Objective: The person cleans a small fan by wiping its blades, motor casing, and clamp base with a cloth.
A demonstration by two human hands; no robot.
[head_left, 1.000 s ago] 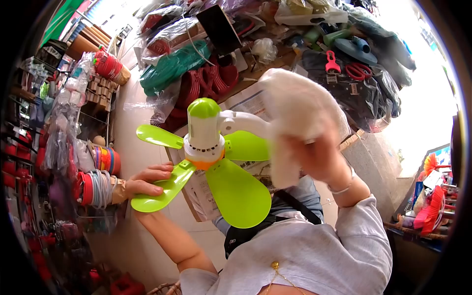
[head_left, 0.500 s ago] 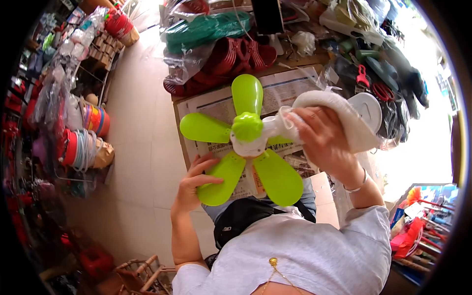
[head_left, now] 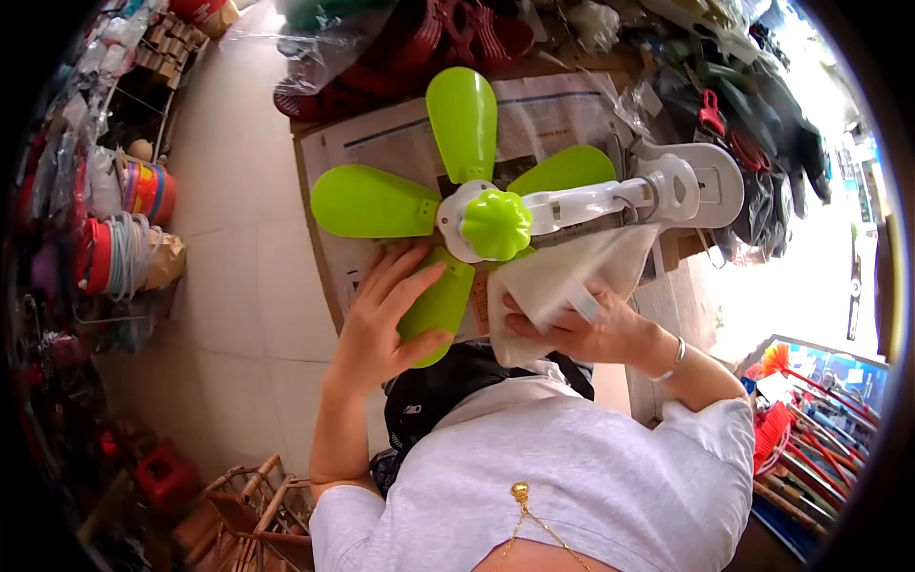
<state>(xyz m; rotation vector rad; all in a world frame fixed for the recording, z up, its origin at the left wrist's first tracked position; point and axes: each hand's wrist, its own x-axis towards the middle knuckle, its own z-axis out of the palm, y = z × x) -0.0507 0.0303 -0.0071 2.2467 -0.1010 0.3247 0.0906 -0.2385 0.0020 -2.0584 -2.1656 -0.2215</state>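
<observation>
A fan (head_left: pixel 496 224) with bright green blades and a white stem lies over newspaper, its white base out to the right. My left hand (head_left: pixel 386 315) grips the lower-left blade (head_left: pixel 440 310), the thumb and one finger showing on its face. Bunched in my right hand (head_left: pixel 596 329) is a white cloth (head_left: pixel 572 276), held below the stem. The cloth covers much of the lower-right blade. Some of my right fingers are hidden in its folds.
Newspaper (head_left: pixel 381 143) covers the surface under the fan. Dark red plastic shoes (head_left: pixel 410 48) and bagged goods lie beyond it. Buckets and a coil of cable (head_left: pixel 129 257) stand at left. A wooden rack (head_left: pixel 257 505) is at lower left, and long-handled tools (head_left: pixel 820 448) are at right.
My right hand with the cloth has come down and left from the stem to the lower-right blade, uncovering stem and base. The fan has turned slightly. My left hand stays at the lower-left blade.
</observation>
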